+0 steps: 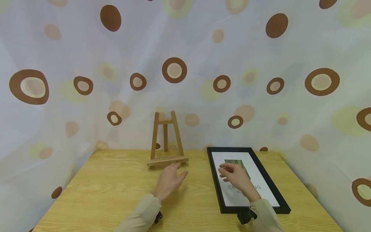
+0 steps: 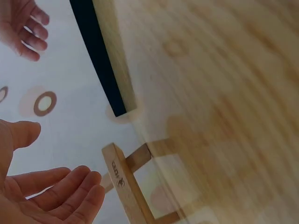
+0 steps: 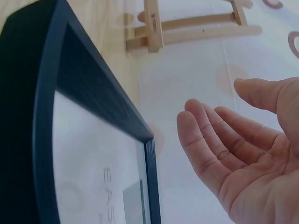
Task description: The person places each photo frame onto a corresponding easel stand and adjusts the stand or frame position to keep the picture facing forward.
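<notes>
A small wooden easel (image 1: 167, 161) stands at the back of the table, its ledge facing me. Just in front of that ledge is my left hand (image 1: 169, 181), thumb spread and fingers loosely extended, holding nothing. In the left wrist view its fingers (image 2: 70, 191) come close to the easel's ledge (image 2: 124, 182). To the right lies a black picture frame (image 1: 214, 180) with a white sheet, a green picture and partly covered lettering. Over the frame hovers my right hand (image 1: 236, 176), empty, its fingers (image 3: 210, 144) relaxed and apart from the frame's border (image 3: 105, 88) in the right wrist view.
The light wooden table (image 1: 110, 187) narrows toward the back. A pale curtain (image 1: 191, 96) with brown and beige dots hangs behind it and along both sides. Dark straps sit at both wrists, the right one (image 1: 246, 216) overlapping the frame's near edge in the head view.
</notes>
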{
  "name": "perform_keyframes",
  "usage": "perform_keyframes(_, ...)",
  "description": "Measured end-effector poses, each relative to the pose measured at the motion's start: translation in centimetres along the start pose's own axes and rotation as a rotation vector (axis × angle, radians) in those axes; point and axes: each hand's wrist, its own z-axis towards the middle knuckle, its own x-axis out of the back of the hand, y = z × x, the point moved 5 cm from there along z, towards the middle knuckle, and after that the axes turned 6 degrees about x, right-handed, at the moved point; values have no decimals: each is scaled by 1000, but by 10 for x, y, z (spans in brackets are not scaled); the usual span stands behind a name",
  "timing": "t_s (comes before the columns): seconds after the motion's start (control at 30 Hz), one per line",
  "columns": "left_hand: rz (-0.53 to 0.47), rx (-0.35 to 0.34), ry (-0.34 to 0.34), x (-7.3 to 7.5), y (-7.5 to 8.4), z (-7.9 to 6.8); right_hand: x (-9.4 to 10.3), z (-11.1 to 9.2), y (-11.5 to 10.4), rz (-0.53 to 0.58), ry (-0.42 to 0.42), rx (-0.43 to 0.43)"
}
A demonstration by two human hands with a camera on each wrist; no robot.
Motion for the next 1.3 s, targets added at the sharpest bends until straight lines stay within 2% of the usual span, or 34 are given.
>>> perform_keyframes(0.13,-45,-13,-26,-9,6,3,13,-1,2,3,9,6)
perform_keyframes(0.23,-113,7,-61,-15,10,4,23,-1,7,39,4,-4)
perform_keyframes(0.37,-202,43,-118,-24,13,3,36,-2,21,124,-3,-60)
perform_keyframes(0.5,-269,40,-146,-30,17,1,47,-7,33,162,-5,-96)
perform_keyframes(0.73,-391,97,-228,-47,19,-5,62,-13,50,202,47,-164)
perform_keyframes(0.87,-442,126,-259,-54,25,-5,71,-13,58,157,58,-170)
perform_keyframes(1.03,-468,141,-306,-63,35,-9,87,-18,78,76,53,-234)
perform_keyframes(1.3,-565,208,-366,-73,43,-13,111,-29,86,26,16,-261)
